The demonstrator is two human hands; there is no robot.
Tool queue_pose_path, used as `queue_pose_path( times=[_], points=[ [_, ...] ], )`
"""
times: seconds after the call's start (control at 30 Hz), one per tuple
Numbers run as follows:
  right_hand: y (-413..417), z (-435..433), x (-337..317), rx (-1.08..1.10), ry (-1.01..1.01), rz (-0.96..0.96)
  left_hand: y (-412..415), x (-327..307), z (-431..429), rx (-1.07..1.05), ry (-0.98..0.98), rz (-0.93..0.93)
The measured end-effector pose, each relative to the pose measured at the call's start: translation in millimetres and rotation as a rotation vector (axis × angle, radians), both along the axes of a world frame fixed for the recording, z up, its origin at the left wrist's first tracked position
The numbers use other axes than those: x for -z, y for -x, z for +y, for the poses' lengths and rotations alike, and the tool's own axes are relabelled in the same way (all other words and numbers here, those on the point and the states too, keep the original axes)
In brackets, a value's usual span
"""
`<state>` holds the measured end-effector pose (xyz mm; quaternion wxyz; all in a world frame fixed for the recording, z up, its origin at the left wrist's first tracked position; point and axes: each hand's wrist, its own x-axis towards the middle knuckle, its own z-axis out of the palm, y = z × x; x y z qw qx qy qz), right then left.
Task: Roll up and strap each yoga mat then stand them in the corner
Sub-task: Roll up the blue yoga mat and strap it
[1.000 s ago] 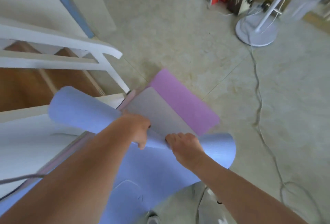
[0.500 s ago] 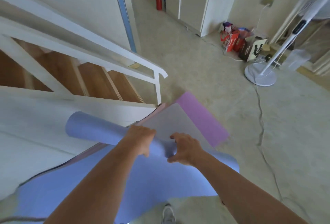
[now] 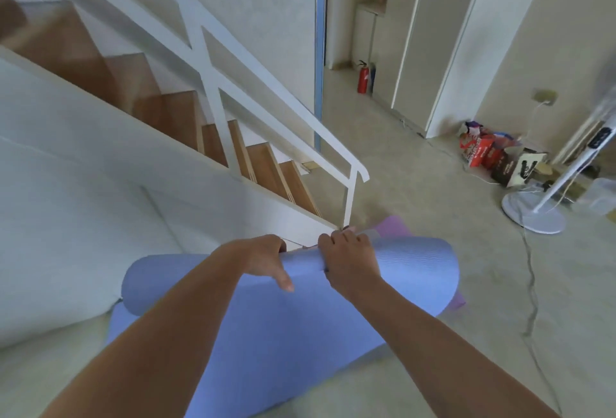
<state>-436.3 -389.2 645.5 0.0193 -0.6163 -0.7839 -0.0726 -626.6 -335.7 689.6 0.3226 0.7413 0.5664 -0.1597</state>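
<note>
At mid-length of the roll, side by side and slightly apart: left hand and right hand, both clamped onto the blue yoga mat from above. Left: fingers curled over the far side of the roll, thumb stretched down the near face. Right: knuckles up, fingers hooked over the top of the roll, thumb out of sight. Both forearms bare, reaching in from the lower edge of the view.

Under the hands, only partly rolled: a thick tube lying crosswise, left end close to the white stair wall, right end out over the open floor; unrolled remainder spreading back toward the wearer as a broad flat sheet. Whether resting on the floor or lifted off it, not clear.

Just beyond the right fingertips, a pale grey edge, too little showing to name. Past that, peeking out behind the roll's right end and again below it, a purple mat flat on the floor.

Further left, a staircase with wooden treads and a white handrail ending near the mats. Further right, a grey cable snaking over the floor below a white fan base, with red and dark boxes nearby against the wall. Far back, by a tall cabinet, a red fire extinguisher.
</note>
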Motion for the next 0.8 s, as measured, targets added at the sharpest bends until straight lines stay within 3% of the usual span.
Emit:
queue_pose_path(
  times=[0.07, 0.2, 0.3, 0.43, 0.6, 0.8],
  points=[
    [22.9, -10.4, -3.1, 0.038, 0.006, -0.015, 17.8, -2.8, -4.7, 0.048, -0.095, 0.023],
    [77.1, -21.0, -2.4, 0.197, 0.090, 0.059, 50.8, 8.8, -5.4, 0.196, -0.522, 0.127],
    [130.2, -25.8, 4.7, 0.309, 0.001, 0.157, 85.7, 20.0, -6.0, 0.222, -0.730, 0.148],
    [189.4, -26.3, 8.1, 0.390, -0.137, 0.197, 137.4, 34.9, -7.3, 0.308, -0.801, 0.083],
    [221.3, -44.5, 8.3, 0.399, -0.118, 0.132, 182.6, 37.9, -11.7, 0.523, -0.819, -0.007],
    [233.7, -57.0, 9.3, 0.426, -0.112, 0.084, 198.9, 55.2, -27.5, 0.527, -0.978, -0.093]
  ],
)
